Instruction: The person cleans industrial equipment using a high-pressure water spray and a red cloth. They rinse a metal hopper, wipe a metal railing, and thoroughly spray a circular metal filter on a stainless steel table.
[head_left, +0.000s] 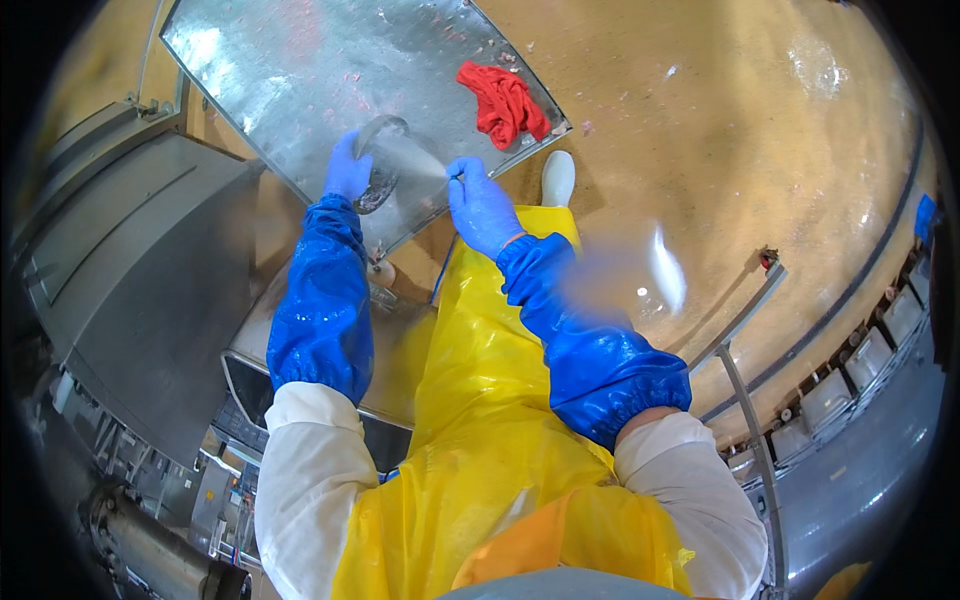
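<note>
My left hand (349, 169), in a blue glove, grips the left edge of a dark metal ring-shaped part (379, 190). The ring is tilted up over a wet stainless-steel table (262, 90). My right hand (480, 206), gloved in blue too, is closed around a small nozzle (453, 177), mostly hidden by the fingers. A fan of water (420, 156) sprays leftward from it into the ring and blurs its inner side. Below that hand, a thin blue hose (444, 266) runs down beside my yellow apron (487, 360).
A crumpled red cloth (504, 105) lies on the table's right corner among pale scraps. Large metal machine housing (172, 247) stands close on the left. A metal rail (739, 375) rises at lower right. The tan floor (675, 135) looks wet, and my white boot (558, 178) is on it.
</note>
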